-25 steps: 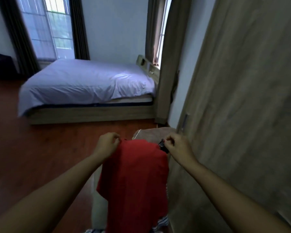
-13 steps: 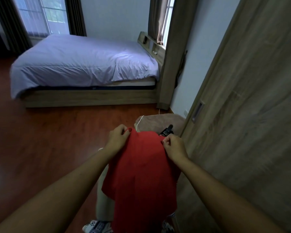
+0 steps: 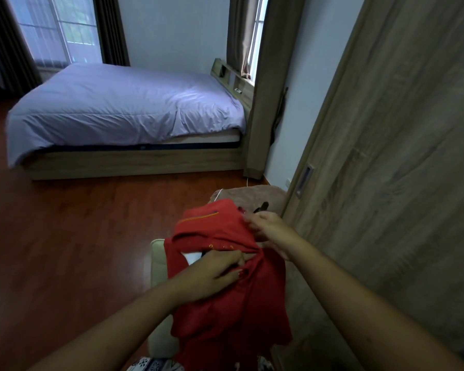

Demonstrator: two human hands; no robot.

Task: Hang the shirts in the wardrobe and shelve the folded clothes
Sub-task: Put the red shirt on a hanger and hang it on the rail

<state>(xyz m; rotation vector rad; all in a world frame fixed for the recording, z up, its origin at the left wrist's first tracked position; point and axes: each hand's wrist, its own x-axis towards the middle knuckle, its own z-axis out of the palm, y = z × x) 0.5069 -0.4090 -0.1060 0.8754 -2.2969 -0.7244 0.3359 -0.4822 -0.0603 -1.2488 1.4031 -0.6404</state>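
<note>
Only one view: both hands on a red shirt beside the wardrobe door

Head view: the person holds a red shirt [image 3: 225,285] in front of the body, above a cream-coloured seat or bin [image 3: 158,263] of which only an edge shows. The left hand [image 3: 212,274] lies on the bunched middle of the shirt, its fingers curled and pinching the cloth near a small white patch, perhaps a label, too small to read. The right hand [image 3: 271,228] grips the shirt's upper right edge, its fingers closed on the fabric. An orange stripe and faint orange marks show on the shirt; what they spell cannot be made out. A dark object [image 3: 263,206] pokes out just beyond the right hand; most of it is hidden, so what it is cannot be told. The shirt's lower end is cut off by the frame, as is a patterned cloth [image 3: 150,365] at the bottom edge. On the right stands the wooden wardrobe door [image 3: 386,183], closed here, with a recessed handle [image 3: 304,180]. Behind the shirt lies a brown rug [image 3: 252,194], partly covered. Further off are the bed [image 3: 123,108] and dark curtains, blurred at the left.
</note>
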